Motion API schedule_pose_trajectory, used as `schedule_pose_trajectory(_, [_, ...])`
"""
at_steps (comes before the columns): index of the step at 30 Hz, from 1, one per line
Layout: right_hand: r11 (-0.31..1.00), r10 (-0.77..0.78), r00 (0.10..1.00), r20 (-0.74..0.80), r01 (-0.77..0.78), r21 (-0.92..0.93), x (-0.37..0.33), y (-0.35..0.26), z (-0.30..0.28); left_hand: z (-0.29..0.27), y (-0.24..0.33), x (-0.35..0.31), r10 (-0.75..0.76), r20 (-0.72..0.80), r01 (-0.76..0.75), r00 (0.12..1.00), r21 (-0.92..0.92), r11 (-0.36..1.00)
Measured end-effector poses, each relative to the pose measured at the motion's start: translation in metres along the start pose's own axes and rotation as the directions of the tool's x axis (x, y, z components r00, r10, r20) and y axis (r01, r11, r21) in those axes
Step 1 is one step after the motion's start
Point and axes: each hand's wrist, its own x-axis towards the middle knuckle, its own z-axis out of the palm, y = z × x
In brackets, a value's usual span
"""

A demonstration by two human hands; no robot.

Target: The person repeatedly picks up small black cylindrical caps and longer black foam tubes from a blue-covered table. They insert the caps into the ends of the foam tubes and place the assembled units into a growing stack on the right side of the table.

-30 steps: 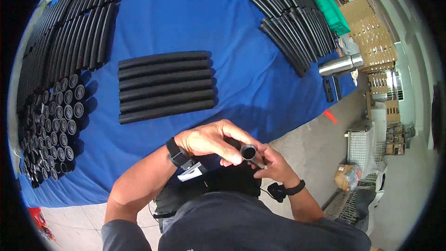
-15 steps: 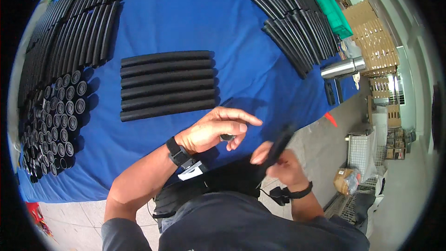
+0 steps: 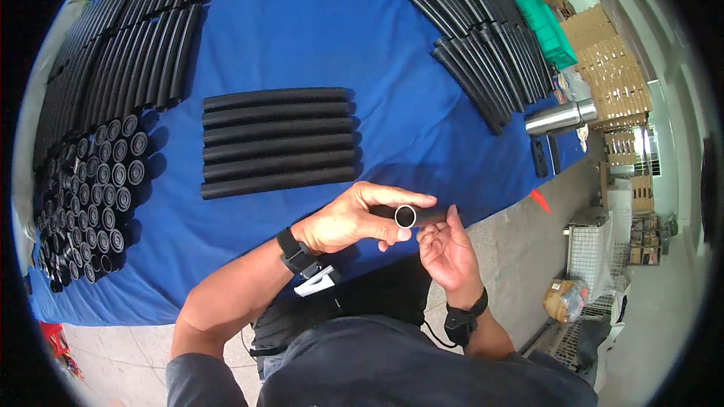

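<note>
A short black tube (image 3: 431,216) sits between my hands, its round hollow end with a pale rim turned up toward me. My left hand (image 3: 348,218) closes thumb and fingers about that rimmed end; a dark part shows inside its grip, too hidden to name. My right hand (image 3: 450,252) has its thumb and curled fingers on the tube's other end. Beyond my left hand, several black tubes (image 3: 279,138) lie side by side in a stack of rows on the blue cloth (image 3: 302,38).
Many black tubes (image 3: 143,60) and ring-ended round parts (image 3: 105,196) cover the left side. More black tubes (image 3: 483,38) lie at the far right, near a green bin (image 3: 541,26) and a shiny metal cylinder (image 3: 562,117). A wire cart (image 3: 588,256) stands off the table's right edge.
My right hand has brought the tube up and left to my left hand, turning its hollow end toward me. My left hand has moved slightly right and now grips that end.
</note>
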Motion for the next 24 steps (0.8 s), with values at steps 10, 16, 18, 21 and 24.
schedule_pose_trajectory(10, [-0.744, -0.237, 0.55, 0.801, 0.428, -0.513, 0.001, -0.024, 0.04, -0.002, 0.0, 0.0, 0.065, -0.015, -0.065, 0.998, -0.044, 0.997])
schedule_pose_trajectory(16, [-0.167, -0.263, 0.832, 0.489, 0.46, -0.872, 0.006, -0.029, 0.012, -0.004, 0.001, 0.0, 0.045, 0.15, -0.027, 0.988, -0.122, 0.992])
schedule_pose_trajectory(18, [-0.184, -0.06, 0.889, 0.453, 0.436, -0.881, -0.003, -0.037, 0.014, -0.006, 0.001, -0.003, 0.006, 0.176, 0.014, 0.984, -0.111, 0.994])
schedule_pose_trajectory(21, [-0.144, 0.169, 0.908, 0.383, 0.407, -0.902, -0.012, -0.044, 0.016, -0.006, 0.004, -0.006, -0.024, 0.208, 0.037, 0.978, -0.059, 0.998])
schedule_pose_trajectory(24, [0.066, 0.299, 0.897, 0.326, 0.321, -0.945, -0.017, -0.038, 0.008, -0.004, 0.004, -0.005, -0.017, 0.225, 0.032, 0.974, -0.062, 0.998])
